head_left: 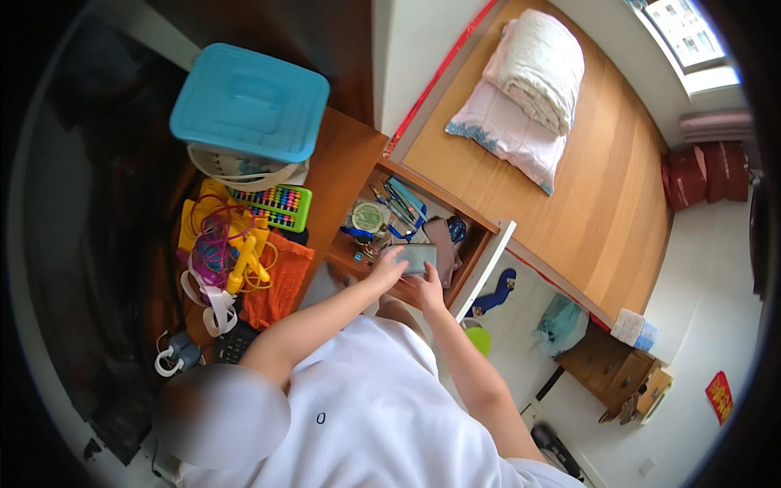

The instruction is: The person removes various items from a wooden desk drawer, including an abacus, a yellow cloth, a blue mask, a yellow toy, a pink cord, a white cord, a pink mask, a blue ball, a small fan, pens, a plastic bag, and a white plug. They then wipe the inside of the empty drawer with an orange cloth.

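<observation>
While a small grey card (417, 258) is held over the open drawer (480, 244) by both hands, left (385, 267) and right (427, 285), with fingers closed on its edges, it is judged light, thin and stiff (maybe slippery).

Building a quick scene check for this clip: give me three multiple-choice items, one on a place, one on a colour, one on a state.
1. Where is the small grey flat case?
A. on the bed
B. over the open drawer, between both hands
C. on the floor

2. What colour is the lid of the storage box?
A. red
B. green
C. light blue

3. What state is the drawer in?
A. pulled open, full of small things
B. shut
C. lifted out onto the bed

Answers: 1 B, the left hand and right hand both touch it above the drawer. 2 C, the lid shows light blue. 3 A, its contents are exposed.
</observation>
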Action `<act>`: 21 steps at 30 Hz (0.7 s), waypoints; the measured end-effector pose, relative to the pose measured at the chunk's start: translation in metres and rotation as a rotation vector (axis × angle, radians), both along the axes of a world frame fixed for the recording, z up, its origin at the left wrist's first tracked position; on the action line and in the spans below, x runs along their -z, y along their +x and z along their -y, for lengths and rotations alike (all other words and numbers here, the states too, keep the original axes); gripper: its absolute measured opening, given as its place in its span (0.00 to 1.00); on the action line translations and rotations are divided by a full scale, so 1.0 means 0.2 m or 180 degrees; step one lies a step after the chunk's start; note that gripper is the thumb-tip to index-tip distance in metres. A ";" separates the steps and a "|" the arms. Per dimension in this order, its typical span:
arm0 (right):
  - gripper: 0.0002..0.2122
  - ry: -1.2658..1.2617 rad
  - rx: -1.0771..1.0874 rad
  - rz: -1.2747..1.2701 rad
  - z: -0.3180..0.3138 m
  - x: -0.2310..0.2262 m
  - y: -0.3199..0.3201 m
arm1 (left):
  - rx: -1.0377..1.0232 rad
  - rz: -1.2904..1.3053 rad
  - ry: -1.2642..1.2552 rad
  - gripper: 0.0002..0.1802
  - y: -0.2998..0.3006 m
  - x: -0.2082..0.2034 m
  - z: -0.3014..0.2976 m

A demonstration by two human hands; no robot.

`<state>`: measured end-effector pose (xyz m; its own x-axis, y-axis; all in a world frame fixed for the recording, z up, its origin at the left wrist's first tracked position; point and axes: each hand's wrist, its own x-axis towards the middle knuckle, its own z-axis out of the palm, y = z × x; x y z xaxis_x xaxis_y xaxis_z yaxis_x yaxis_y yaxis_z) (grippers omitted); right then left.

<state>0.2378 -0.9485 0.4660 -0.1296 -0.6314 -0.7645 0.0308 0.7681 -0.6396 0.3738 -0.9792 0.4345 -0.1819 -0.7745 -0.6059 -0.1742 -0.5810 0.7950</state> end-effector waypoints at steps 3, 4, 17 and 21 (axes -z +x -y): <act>0.29 -0.0391 -0.0745 -0.1729 0.00 0.13 -0.08 | 0.0279 0.0919 -0.0079 0.29 -0.04 0.02 0.02; 0.29 -0.0512 -0.1044 -0.2306 0.02 0.17 -0.10 | 0.0418 0.1247 0.0058 0.30 -0.03 0.03 0.01; 0.11 -0.0271 -0.1452 -0.2553 0.29 0.23 -0.28 | 0.0205 0.1165 0.0736 0.28 -0.01 0.21 0.02; 0.08 -0.1526 -0.1375 -0.2867 0.29 0.05 -0.26 | -0.0329 0.0848 0.1121 0.27 -0.01 0.26 0.00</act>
<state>0.1852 -1.0059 0.4566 -0.2128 -0.9630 -0.1656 -0.8061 0.2687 -0.5272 0.3712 -0.9795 0.3828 0.0834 -0.5186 -0.8509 -0.2727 -0.8332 0.4811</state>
